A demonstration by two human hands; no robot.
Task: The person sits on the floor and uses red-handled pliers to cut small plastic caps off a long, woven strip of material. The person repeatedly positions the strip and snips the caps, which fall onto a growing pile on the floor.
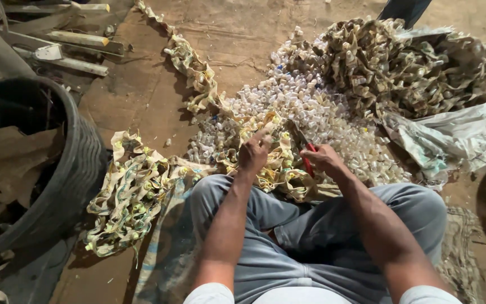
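Landmark: the heap of small clear caps (310,121) on the floor, just ahead of the seated person's knees.
Left hand: the left hand (254,152) sits at the heap's near edge, its grip pinching a strip of crumpled yellowish sachet material (279,163) that drapes toward the lap.
Right hand: the right hand (324,160), just right of the left, has its grip pressed together around red-handled scissors (306,149), whose blades point up into the strip.
In the way: the strip's folds lie between the hands and the caps, covering the heap's near edge.
Left of the heap: a second pile of cut strips (127,197), yellow and green marked, lies on the floor; a long strip (192,67) trails away from the heap toward the top.
Far left: a large black tyre (74,169) with brown paper inside it; pale wooden slats (68,42) beyond it.
Right of the heap: a big mound of uncut sachet strips (412,67) rests on an open white sack (457,135) with faded printing.
Surface: brown, dusty floor (142,95); a woven mat (465,247) lies under the person's grey-trousered legs.
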